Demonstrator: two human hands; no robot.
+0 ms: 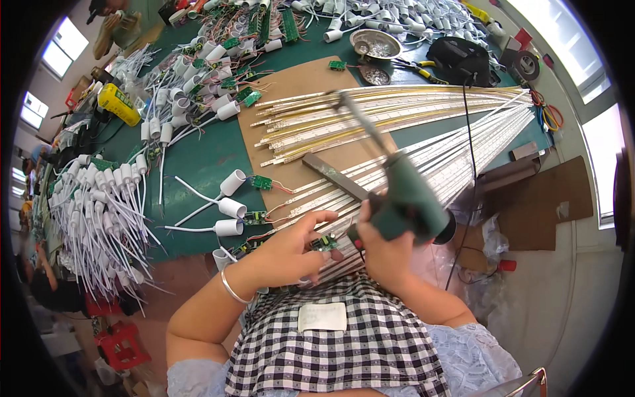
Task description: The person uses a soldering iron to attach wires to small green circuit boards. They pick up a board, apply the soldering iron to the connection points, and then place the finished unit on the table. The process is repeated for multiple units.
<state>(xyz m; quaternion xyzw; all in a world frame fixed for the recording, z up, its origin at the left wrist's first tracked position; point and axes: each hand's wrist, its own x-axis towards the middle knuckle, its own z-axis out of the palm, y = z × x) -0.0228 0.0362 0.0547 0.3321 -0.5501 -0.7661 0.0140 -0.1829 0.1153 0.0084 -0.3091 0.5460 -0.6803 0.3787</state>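
Green and small, the circuit board (323, 243) sits pinched at the tips of my left hand (291, 248), fingers curled closed on its edges, thin wires trailing from it. My right hand (382, 246) is wrapped tight round the matte dark-green grip of a soldering gun (403, 198), just beside the board; its slim metal tip angles up and away over the bench. A thin silver bangle (233, 288) rings my left wrist. Under both hands lies a fan of long, flat, pale LED strips (423, 109) across a brown cardboard sheet (297, 83) on the green table (198, 159). To the left, white cylindrical lamp sockets (231, 206) with white leads lie in rows. A round metal dish (375, 44) sits at the far edge.
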